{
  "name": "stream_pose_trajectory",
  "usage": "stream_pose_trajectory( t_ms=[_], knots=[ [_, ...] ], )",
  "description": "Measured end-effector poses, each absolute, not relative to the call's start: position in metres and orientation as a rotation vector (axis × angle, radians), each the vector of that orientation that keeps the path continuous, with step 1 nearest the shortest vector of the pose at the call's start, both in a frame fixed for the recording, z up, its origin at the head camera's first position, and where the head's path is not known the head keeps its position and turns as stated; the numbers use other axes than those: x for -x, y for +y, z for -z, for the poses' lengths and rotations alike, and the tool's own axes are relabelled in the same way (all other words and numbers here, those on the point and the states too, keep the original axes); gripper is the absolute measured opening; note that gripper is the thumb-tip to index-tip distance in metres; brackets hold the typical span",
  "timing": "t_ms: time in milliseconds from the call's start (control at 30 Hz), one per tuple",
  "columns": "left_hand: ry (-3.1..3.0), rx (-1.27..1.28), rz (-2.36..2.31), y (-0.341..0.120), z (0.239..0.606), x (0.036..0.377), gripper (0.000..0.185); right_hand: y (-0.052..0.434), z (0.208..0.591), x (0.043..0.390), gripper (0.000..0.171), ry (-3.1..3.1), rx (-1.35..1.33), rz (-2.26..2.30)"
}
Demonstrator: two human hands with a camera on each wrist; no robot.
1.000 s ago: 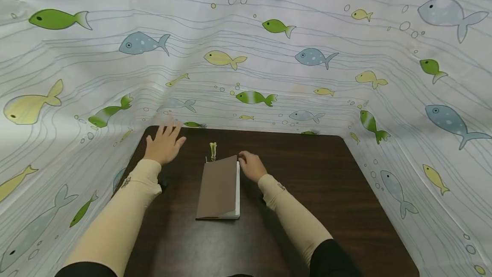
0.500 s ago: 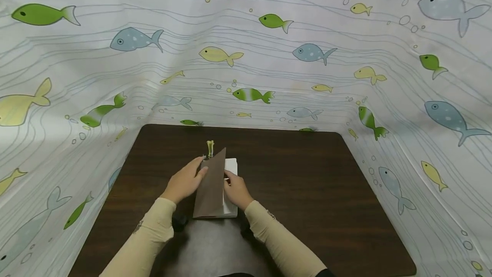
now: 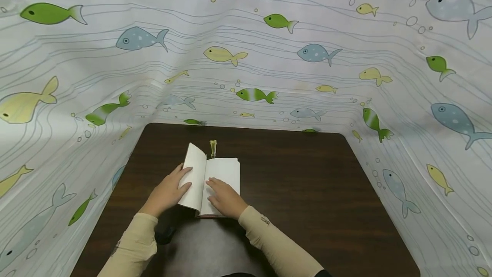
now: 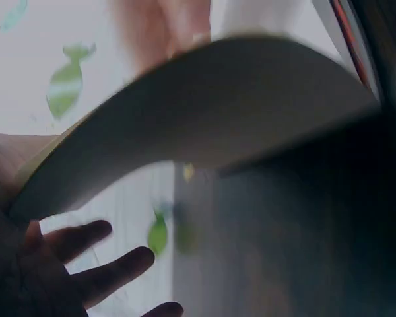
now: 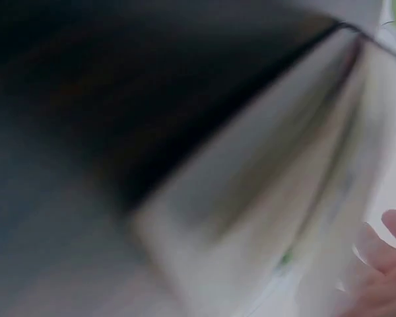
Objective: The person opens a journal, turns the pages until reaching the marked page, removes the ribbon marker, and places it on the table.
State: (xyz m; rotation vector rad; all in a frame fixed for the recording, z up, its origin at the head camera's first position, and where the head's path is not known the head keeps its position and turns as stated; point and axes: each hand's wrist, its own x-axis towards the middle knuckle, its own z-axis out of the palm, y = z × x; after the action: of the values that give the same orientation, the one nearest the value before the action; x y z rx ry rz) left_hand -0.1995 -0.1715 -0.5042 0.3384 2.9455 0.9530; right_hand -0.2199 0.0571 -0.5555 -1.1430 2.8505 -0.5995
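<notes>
A notebook (image 3: 226,172) lies open on the dark wooden table (image 3: 300,183). My left hand (image 3: 168,190) holds its lifted cover and first pages (image 3: 194,175), thumb on the white inner side and fingers behind. In the left wrist view the bent cover (image 4: 204,112) arches over my spread fingers (image 4: 86,267). My right hand (image 3: 224,195) lies flat on the right-hand white page, fingers straight. The right wrist view is blurred and shows the page edges (image 5: 264,218) and my fingertips (image 5: 386,264).
A small yellow-green object (image 3: 213,148) lies just beyond the notebook's top edge. A fish-patterned cloth (image 3: 269,54) rises around the table at the back and on both sides. Bare tabletop extends to the right of the notebook.
The brown cover has been swung open to the left, showing white pages. My left hand came from the table's far left to the cover; my right hand moved onto the right page.
</notes>
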Motion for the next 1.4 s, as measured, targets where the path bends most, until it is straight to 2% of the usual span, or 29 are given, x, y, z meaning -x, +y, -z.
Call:
stream_pose_trajectory(
  t_ms=[133,367,600,967,1300,1400],
  knots=[
    [2.926,-0.287,-0.980,-0.194,0.517,0.195,0.054,0.084,0.573,0.223,0.061,2.830,1.047,0.423],
    [2.862,-0.244,-1.098,-0.218,0.538,0.188,0.056,0.117,0.581,0.224,0.091,2.702,0.925,0.446],
    [2.850,-0.248,-1.128,-0.225,0.546,0.188,0.058,0.120,0.577,0.224,0.093,2.722,0.951,0.417],
    [2.839,-0.242,-1.143,-0.228,0.550,0.186,0.057,0.115,0.581,0.222,0.080,2.805,0.955,0.370],
    [2.825,-0.242,-1.172,-0.226,0.552,0.186,0.057,0.106,0.583,0.222,0.038,3.071,1.101,0.216],
    [2.816,-0.226,-1.163,-0.226,0.554,0.185,0.057,0.105,0.585,0.223,0.035,3.110,1.121,0.233]
  ],
)
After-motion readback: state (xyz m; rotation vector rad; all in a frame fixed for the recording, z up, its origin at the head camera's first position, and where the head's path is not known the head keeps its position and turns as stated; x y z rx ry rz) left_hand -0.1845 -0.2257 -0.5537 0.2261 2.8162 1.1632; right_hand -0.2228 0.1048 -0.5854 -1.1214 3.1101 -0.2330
